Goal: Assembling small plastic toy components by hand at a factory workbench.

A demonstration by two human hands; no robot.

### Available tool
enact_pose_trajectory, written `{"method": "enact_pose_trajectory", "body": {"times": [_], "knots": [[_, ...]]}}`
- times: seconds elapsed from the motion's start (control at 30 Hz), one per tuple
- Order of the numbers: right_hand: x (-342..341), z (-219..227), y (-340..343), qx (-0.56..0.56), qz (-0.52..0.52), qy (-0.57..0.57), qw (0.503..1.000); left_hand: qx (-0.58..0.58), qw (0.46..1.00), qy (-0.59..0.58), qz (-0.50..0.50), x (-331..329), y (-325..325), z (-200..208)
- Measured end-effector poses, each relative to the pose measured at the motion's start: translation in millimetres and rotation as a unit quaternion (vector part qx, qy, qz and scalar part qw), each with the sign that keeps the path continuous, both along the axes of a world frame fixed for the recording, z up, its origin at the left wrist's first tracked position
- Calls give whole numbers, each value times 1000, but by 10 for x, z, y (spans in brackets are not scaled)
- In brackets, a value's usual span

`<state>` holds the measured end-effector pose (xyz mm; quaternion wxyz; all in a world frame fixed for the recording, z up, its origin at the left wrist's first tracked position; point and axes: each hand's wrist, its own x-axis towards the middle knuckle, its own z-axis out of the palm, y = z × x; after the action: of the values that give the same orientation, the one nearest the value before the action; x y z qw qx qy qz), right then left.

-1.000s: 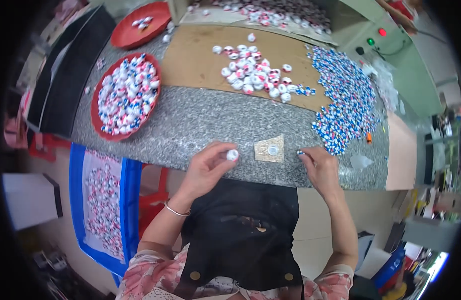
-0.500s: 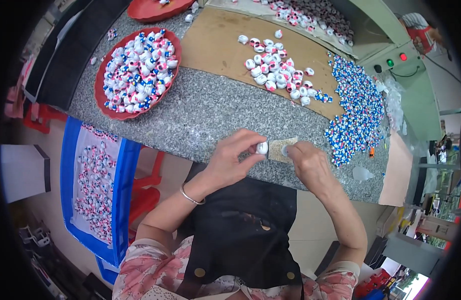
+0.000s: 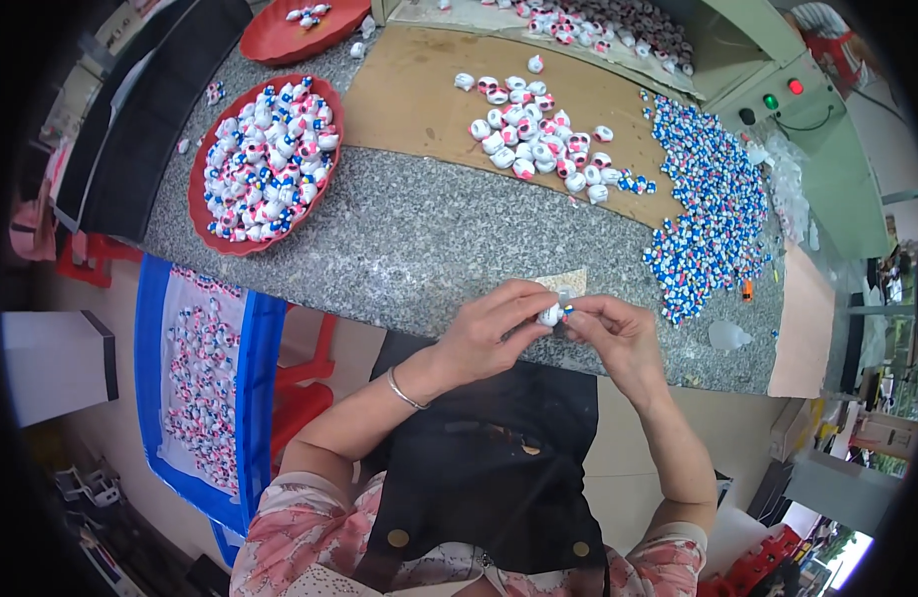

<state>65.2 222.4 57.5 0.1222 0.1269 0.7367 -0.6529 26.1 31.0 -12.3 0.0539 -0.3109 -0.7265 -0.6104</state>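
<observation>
My left hand (image 3: 499, 333) pinches a small white plastic figure head (image 3: 549, 316) between thumb and fingers above the counter's front edge. Against it, my right hand (image 3: 620, 338) grips a tiny blue-and-white figure body (image 3: 568, 310) in its fingertips. The two pieces meet or nearly meet; fingers partly hide the join. Just behind them lies a beige speckled pad (image 3: 570, 280), partly covered by the hands. White-and-pink heads (image 3: 538, 139) are heaped on brown cardboard (image 3: 409, 99) farther back. Many blue-and-white bodies (image 3: 713, 199) spread over the right side.
A red scalloped bowl (image 3: 197, 214) at left holds joined figures, with another red bowl (image 3: 270, 42) behind. A blue crate (image 3: 250, 398) of figures stands below left. At right are a translucent squeeze bottle (image 3: 725, 335) and a green machine housing (image 3: 827, 149) with buttons.
My right hand has come left from the pad to my left hand, bringing the blue-and-white body against the white head. My left hand has shifted right and slightly down. The view has turned slightly.
</observation>
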Motion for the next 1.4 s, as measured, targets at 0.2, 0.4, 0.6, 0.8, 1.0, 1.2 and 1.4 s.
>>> {"method": "enact_pose_trajectory", "body": {"times": [0.2,0.4,0.6,0.8,1.0,1.2,1.4], "knots": [[73,151,-11,223,135,248,933,75,949,-206,-227,-113,-117,122],[124,158,-78,231,144,240,932,66,902,-341,-256,-19,-111,236],[71,-72,-41,232,152,224,934,28,879,-400,-258,-92,-121,101],[-204,-173,403,337,87,298,889,-61,984,-156,-62,-421,-667,514],[-453,-409,1062,557,113,282,773,-197,905,221,306,-970,-1513,1019],[-538,-365,940,626,174,297,700,-409,824,187,344,-1317,-2293,847],[-306,-389,866,528,145,278,789,-273,866,227,353,-1496,-1642,884]]}}
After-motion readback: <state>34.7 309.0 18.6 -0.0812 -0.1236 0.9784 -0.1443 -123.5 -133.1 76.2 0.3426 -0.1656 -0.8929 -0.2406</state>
